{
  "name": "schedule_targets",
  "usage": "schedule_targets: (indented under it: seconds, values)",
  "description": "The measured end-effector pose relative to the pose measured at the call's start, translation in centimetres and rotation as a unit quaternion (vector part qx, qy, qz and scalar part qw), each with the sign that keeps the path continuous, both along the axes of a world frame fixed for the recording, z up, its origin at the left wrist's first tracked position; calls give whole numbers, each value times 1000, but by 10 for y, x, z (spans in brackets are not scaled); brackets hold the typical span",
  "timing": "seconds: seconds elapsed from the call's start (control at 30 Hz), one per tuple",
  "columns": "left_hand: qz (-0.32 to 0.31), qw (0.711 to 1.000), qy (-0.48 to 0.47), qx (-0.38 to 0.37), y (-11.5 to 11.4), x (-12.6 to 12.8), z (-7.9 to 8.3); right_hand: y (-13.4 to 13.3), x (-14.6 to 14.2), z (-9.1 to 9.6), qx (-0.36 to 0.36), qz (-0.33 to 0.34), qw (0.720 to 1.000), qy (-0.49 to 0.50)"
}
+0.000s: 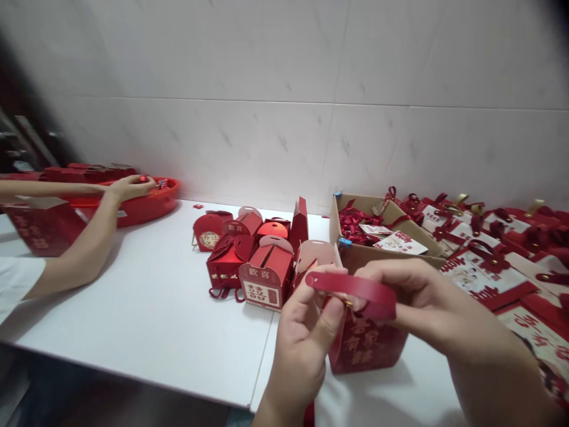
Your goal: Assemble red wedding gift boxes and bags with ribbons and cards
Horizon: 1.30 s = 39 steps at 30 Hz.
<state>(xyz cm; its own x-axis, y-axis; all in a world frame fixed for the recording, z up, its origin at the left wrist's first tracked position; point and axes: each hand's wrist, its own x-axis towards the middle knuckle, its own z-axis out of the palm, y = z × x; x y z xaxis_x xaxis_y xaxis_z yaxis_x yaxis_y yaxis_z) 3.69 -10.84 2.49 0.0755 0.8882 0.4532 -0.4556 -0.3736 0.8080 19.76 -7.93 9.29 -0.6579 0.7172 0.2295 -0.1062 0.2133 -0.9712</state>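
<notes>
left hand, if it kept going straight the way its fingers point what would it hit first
The left hand would probably meet the open red box just beyond the red strap it pinches; depth is unclear.

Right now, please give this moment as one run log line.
left hand: pinches red strap | right hand: holds red strap | red box: below | co-worker's hand: at red tray

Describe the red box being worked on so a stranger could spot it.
On the white table, just before the cardboard carton, stands a red box. Unlike the small boxes clustered to its left, it sits under a red strap held by the left hand and right hand.
</notes>
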Motion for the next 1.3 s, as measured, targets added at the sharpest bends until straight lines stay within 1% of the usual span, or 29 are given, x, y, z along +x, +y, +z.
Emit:
schedule_targets:
  seconds: [0.07,0.1,0.17,0.23,0.27,0.3,0.4,0.47,0.57,0.67,0.77,0.9,1.0,1.13,1.3]
  values:
    - [29,998,54,19,2,1,-2,-1,13,6,65,-72,995,-1]
    - [43,993,104,35,3,2,-3,-1,19,9,92,-113,989,7]
    - [69,968,229,71,8,3,-7,1,24,13,129,-186,974,25]
    - [85,935,328,104,14,6,-11,5,24,14,137,-218,966,33]
    - [87,924,355,116,17,9,-13,8,22,13,134,-218,966,30]
    - [90,918,364,125,20,12,-16,11,21,12,128,-211,969,24]
    - [112,922,345,139,28,21,-21,20,22,4,110,-170,979,-7]
    - [127,924,329,149,32,23,-22,25,29,-6,117,-163,980,-17]
    - [132,925,316,164,36,23,-23,31,45,-28,128,-179,975,-13]
    - [131,920,319,184,37,22,-22,34,56,-52,136,-183,974,14]
    - [135,913,332,193,37,22,-22,31,58,-67,158,-204,966,18]
    - [144,915,326,190,38,23,-24,22,55,-74,177,-214,960,-37]
    - [140,918,322,187,38,23,-27,19,53,-78,207,-229,949,-59]
    - [136,919,314,197,39,23,-28,20,51,-87,268,-270,922,-72]
    - [140,918,309,205,39,22,-30,20,47,-95,339,-303,886,-92]
